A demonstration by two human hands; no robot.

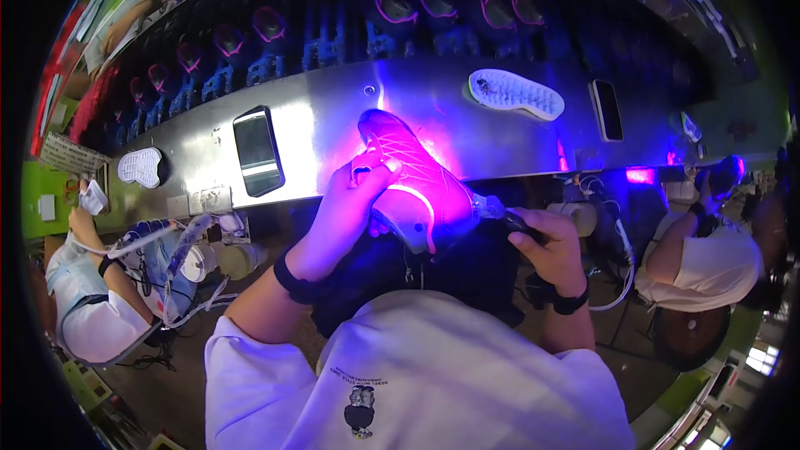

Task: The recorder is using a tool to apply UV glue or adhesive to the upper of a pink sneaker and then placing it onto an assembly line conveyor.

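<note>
My left hand (354, 204) grips a sports shoe (417, 171) by its upper and holds it tilted, toe pointing up and away, in front of my chest. The shoe glows bright pink under violet light. My right hand (554, 252) is closed around a dark handled tool (510, 218), and the tool's pale tip touches the shoe's heel side. Both wrists wear black bands. My white printed T-shirt (433, 375) fills the lower middle of the view.
A long metal shelf (333, 108) runs behind the shoe, with one white sole (515, 93), another white sole (140, 167) and two dark screens (257, 150) (607, 108) on it. Above it, shoes sit in dark racks (392, 4). Seated people work at left (92, 308) and right (708, 258).
</note>
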